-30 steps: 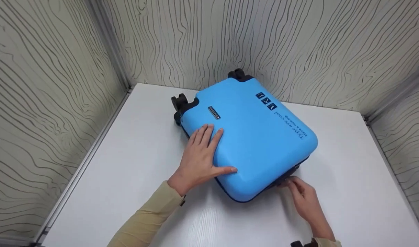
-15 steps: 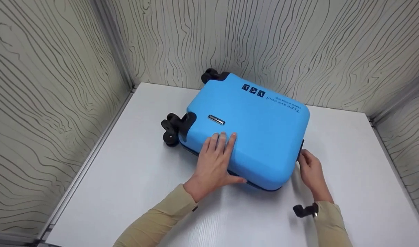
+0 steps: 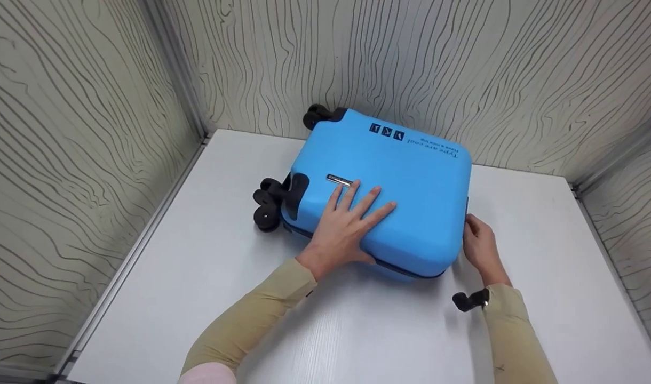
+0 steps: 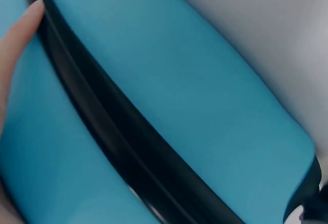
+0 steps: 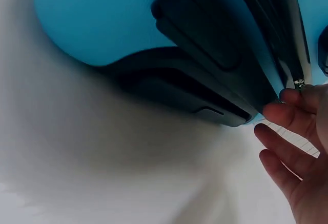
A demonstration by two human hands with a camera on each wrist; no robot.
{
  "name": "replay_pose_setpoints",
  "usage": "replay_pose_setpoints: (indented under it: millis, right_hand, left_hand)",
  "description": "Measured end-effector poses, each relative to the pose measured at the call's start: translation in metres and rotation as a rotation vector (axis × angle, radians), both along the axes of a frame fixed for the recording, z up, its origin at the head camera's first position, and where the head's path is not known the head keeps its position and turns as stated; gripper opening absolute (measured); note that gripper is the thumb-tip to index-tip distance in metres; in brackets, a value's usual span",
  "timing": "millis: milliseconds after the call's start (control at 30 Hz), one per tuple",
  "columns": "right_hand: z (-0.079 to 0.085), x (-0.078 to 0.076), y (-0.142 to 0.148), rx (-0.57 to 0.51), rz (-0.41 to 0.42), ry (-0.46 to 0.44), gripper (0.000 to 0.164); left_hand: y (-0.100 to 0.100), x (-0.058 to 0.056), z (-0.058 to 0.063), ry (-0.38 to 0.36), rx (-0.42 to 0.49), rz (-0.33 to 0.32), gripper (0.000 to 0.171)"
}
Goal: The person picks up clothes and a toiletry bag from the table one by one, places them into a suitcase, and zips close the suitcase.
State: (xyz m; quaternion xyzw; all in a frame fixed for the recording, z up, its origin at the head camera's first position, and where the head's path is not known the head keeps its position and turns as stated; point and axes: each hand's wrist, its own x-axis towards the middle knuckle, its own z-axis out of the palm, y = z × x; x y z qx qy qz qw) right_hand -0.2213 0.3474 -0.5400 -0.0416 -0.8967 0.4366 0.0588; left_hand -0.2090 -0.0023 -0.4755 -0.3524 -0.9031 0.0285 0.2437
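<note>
A blue hard-shell suitcase (image 3: 405, 186) lies flat, its black wheels (image 3: 267, 210) pointing left. Spread across its top near the front edge is my left hand (image 3: 344, 232), fingers straight, the thumb by the black zipper seam (image 4: 110, 108). At the right end, my right hand (image 3: 480, 242) pinches the zipper pull (image 5: 300, 84) between thumb and index finger, the other fingers loosely bent. Beside those fingers are the suitcase's black handles (image 5: 205, 34). In the head view, my right fingertips are partly hidden by the suitcase.
The suitcase rests on a white table (image 3: 325, 330). Wood-grain patterned panels (image 3: 411, 58) stand behind and at both sides. A second pair of black wheels (image 3: 320, 114) is close to the back panel. A black wrist camera (image 3: 467, 301) sticks out from the right sleeve.
The suitcase has turned so that its right end swung toward the back and its wheels moved left. My right hand moved back with that end; my left hand slid right and its fingers spread.
</note>
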Motion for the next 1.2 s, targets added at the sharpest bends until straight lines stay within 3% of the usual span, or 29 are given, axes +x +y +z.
replay_pose_setpoints:
  millis: [233, 533, 700, 1033, 1200]
  right_hand:
    - [0.000, -0.007, -0.001, 0.018, 0.020, -0.001, 0.047]
    - [0.001, -0.003, 0.000, 0.064, 0.013, 0.017, 0.044]
    - [-0.001, 0.000, 0.000, 0.110, 0.001, 0.041, 0.039]
    - [-0.002, 0.025, -0.010, 0.130, 0.043, 0.123, 0.030]
    - [-0.004, 0.039, -0.015, 0.123, 0.059, 0.115, 0.027]
  left_hand:
    - [0.000, -0.006, -0.001, 0.089, -0.022, 0.002, 0.122]
    - [0.002, -0.002, 0.002, 0.090, 0.077, -0.014, 0.106]
    - [0.003, -0.002, 0.002, 0.088, 0.086, -0.001, 0.105]
    - [0.001, -0.009, 0.007, 0.094, 0.167, -0.006, 0.104]
    - [0.001, -0.010, 0.007, 0.089, 0.188, -0.007, 0.103]
